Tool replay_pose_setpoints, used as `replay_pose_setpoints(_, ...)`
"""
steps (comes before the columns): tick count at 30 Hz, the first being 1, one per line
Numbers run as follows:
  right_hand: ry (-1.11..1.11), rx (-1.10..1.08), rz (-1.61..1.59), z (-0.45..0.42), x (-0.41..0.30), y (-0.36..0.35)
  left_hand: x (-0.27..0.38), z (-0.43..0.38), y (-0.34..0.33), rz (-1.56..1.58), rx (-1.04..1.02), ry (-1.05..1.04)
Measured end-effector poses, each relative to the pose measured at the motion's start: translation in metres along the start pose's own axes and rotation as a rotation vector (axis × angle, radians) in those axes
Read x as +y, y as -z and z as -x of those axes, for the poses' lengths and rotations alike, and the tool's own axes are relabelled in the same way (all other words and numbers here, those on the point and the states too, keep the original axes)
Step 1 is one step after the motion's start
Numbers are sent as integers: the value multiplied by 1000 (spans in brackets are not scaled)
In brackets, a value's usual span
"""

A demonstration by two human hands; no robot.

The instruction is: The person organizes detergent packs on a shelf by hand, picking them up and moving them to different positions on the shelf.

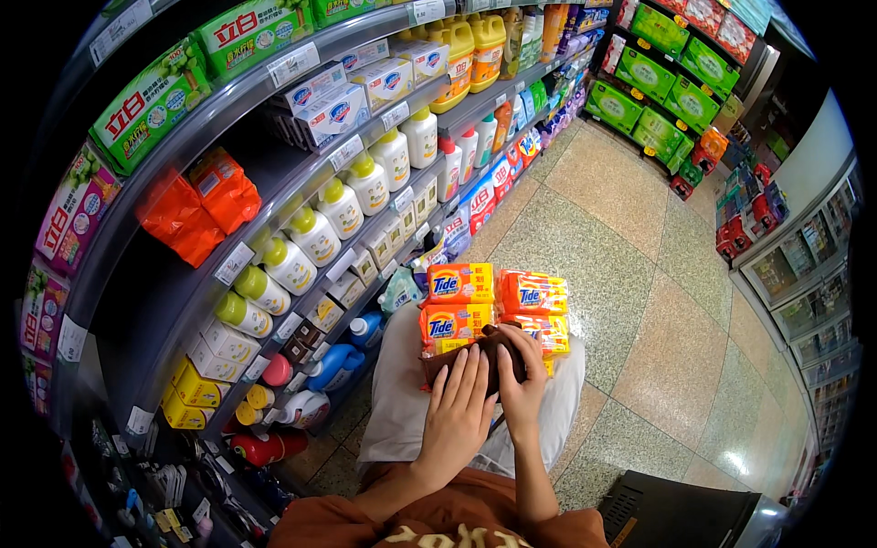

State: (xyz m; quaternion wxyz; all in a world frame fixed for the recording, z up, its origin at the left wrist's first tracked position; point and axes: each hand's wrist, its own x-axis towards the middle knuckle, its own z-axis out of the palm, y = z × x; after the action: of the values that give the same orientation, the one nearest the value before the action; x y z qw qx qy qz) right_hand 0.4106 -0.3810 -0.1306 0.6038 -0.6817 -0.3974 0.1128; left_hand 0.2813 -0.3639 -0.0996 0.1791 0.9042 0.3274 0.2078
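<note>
Several orange-and-yellow packs of Tide laundry soap [460, 283] rest on my lap, in two stacks side by side. A dark brown cloth [442, 364] lies bunched over the nearer packs. My left hand [455, 418] holds the cloth from the left, its long fingers laid across the top. On the right side, my right hand [522, 383] grips a raised fold of the same cloth between thumb and fingers. Both hands partly hide the cloth and the packs beneath. Light trousers [397, 411] cover my knees under the packs.
A curved dark shelf unit [274, 198] runs along my left, with white lime-capped bottles [315, 236], soap boxes and detergents. Orange packs [199, 205] sit on one shelf. Green tissue packs [644, 72] fill the far shelves. A black box-like object [675, 510] stands at lower right on tiled floor.
</note>
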Motion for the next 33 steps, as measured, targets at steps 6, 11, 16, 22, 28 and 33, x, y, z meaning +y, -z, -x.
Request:
replay_pose_setpoints(6,139,-28,221,0,-2,6,-1,0,0,0,4,6)
replay_pose_setpoints(11,231,-82,385,2,-4,12,-2,0,5,-27,11,12)
replay_pose_setpoints(16,240,-141,356,4,-1,21,-6,-4,7,29,18,21)
replay_pose_setpoints(22,140,-113,223,10,-4,21,-7,-11,7,110,43,22)
replay_pose_setpoints(28,31,-40,102,11,-4,15,-17,-9,15,368,57,-40)
replay_pose_setpoints(33,7,52,56,16,-8,6,-26,-8,15,419,132,14)
